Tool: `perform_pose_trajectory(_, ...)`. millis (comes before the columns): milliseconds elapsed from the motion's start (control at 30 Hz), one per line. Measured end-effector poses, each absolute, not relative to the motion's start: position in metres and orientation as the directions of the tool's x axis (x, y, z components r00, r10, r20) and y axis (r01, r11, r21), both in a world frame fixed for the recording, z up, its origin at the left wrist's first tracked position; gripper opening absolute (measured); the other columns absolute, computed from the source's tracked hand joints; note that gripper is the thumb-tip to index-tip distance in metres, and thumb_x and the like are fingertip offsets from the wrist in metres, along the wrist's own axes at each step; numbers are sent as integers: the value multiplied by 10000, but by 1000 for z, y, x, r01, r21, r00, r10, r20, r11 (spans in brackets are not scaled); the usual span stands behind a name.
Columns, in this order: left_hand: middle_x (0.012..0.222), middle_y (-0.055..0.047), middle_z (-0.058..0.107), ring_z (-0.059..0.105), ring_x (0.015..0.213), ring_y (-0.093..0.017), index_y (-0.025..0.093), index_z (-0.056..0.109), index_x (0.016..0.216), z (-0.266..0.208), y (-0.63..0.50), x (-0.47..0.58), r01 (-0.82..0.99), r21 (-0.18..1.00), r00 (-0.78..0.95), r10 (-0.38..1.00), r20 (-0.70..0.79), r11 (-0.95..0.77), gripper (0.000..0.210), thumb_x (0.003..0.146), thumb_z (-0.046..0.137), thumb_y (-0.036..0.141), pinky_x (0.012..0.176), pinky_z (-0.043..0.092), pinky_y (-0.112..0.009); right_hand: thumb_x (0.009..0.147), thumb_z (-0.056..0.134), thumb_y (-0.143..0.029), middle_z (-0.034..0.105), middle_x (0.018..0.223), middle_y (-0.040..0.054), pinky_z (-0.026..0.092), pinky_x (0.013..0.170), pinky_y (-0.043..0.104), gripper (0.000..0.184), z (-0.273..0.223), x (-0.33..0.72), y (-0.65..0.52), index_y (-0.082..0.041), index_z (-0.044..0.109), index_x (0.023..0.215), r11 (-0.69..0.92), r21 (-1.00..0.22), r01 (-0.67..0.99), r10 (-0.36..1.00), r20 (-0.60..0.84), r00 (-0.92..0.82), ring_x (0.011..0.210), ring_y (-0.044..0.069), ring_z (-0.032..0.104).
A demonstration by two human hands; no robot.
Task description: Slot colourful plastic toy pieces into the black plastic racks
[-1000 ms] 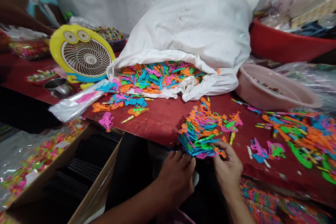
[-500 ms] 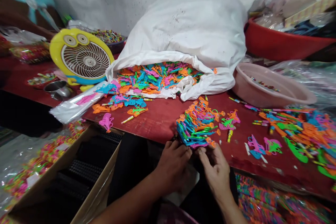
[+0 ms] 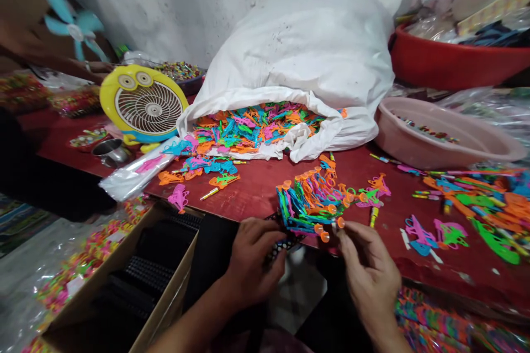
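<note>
My left hand [image 3: 259, 256] is closed around the near end of a black perforated rack [image 3: 280, 247] at the table's front edge. Rows of small plastic pieces [image 3: 308, 198] in blue, green, pink and orange stand packed in it, many with round orange ends. My right hand [image 3: 368, 270] pinches a small piece with a round orange end [image 3: 340, 223] at the rack's right corner; its lower part is hidden by the fingers. Loose toy pieces in pink, green and orange [image 3: 375, 193] lie just to the right of the rack.
A white sack [image 3: 298, 49] of coloured pieces spills onto the red table [image 3: 256, 193]. A yellow fan [image 3: 144, 105] stands left, a pink basin [image 3: 447, 143] right. A carton [image 3: 165, 292] of black racks is below left. Another person's arm [image 3: 53, 52] shows at far left.
The view has shifted slightly left. My left hand has drawn back along the rack, showing its holes. My right hand has moved right, now pinching an orange-ended piece. Another person's arm has appeared.
</note>
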State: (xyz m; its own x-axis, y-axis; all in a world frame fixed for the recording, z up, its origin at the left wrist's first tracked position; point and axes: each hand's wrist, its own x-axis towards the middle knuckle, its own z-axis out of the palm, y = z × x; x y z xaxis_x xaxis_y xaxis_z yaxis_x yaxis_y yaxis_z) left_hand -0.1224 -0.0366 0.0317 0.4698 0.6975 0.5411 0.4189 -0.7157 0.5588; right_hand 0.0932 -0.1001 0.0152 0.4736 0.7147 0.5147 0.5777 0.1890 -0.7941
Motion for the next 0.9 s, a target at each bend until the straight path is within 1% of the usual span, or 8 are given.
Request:
perform_pose_trajectory(67, 1126, -88, 634, 566, 1057, -213, 206, 606, 1117, 48, -26, -125, 447, 537, 360, 693, 624, -716, 248, 873, 560, 217, 925, 425, -389, 872, 622, -181, 651, 1021, 78, 505, 846, 406, 249, 35, 96, -101, -230, 657, 1114, 226, -661, 716, 621, 664, 417, 947, 231, 629)
perform_pose_trajectory(133, 1239, -107, 596, 522, 1166, -245, 204, 579, 1195, 64, -11, -122, 467, 475, 400, 657, 639, -746, 324, 878, 574, 267, 994, 386, -435, 858, 617, -136, 642, 1124, 92, 465, 932, 461, 337, 57, 102, -100, -254, 649, 1172, 263, -468, 844, 617, 754, 226, 1055, 263, 602)
perform_pose_trajectory(200, 1330, -110, 559, 464, 1256, -275, 208, 555, 1257, 76, 6, -115, 457, 407, 518, 609, 601, -791, 394, 885, 572, 335, 1057, 325, -482, 864, 590, -109, 630, 1227, 83, 416, 999, 503, 394, 76, 112, -95, -284, 634, 1214, 344, -301, 889, 702, 712, -31, 1179, 292, 556)
perform_pose_trajectory(300, 1329, -86, 567, 473, 1241, -259, 221, 605, 1192, 84, 25, -103, 405, 346, 649, 533, 543, -846, 323, 895, 548, 336, 1096, 270, -497, 884, 531, -100, 633, 1270, 52, 395, 1015, 513, 407, 92, 125, -84, -303, 620, 1226, 451, -150, 880, 770, 563, -298, 1286, 298, 486)
perform_pose_trajectory(500, 1285, -103, 536, 496, 1131, -241, 196, 676, 1019, 86, 39, -95, 361, 279, 755, 454, 473, -890, 221, 839, 554, 232, 969, 395, -415, 874, 491, -138, 562, 1357, 73, 389, 1021, 523, 373, 104, 135, -70, -277, 624, 1194, 524, -44, 850, 785, 413, -463, 1322, 300, 445)
perform_pose_trajectory(633, 1282, -118, 509, 482, 1112, -262, 172, 676, 923, 91, 41, -93, 389, 187, 800, 432, 417, -902, 161, 813, 569, 220, 957, 402, -419, 868, 500, -145, 555, 1351, 101, 409, 1004, 518, 373, 104, 131, -64, -261, 617, 1202, 529, 29, 848, 791, 345, -505, 1315, 308, 448)
perform_pose_trajectory(767, 1226, -115, 525, 494, 1022, -251, 169, 658, 843, 96, 42, -90, 394, 132, 832, 414, 369, -910, 116, 803, 581, 245, 882, 418, -402, 900, 505, -151, 606, 1252, 105, 422, 989, 482, 239, 101, 129, -61, -236, 635, 1082, 524, 91, 847, 778, 353, -520, 1274, 287, 489)
perform_pose_trajectory(900, 1236, -108, 514, 491, 1001, -249, 182, 661, 837, 96, 43, -91, 392, 131, 837, 412, 360, -911, 138, 816, 588, 297, 866, 411, -409, 929, 507, -184, 645, 1182, 79, 426, 972, 435, 165, 99, 129, -64, -243, 636, 1013, 478, 111, 871, 789, 381, -482, 1201, 254, 548)
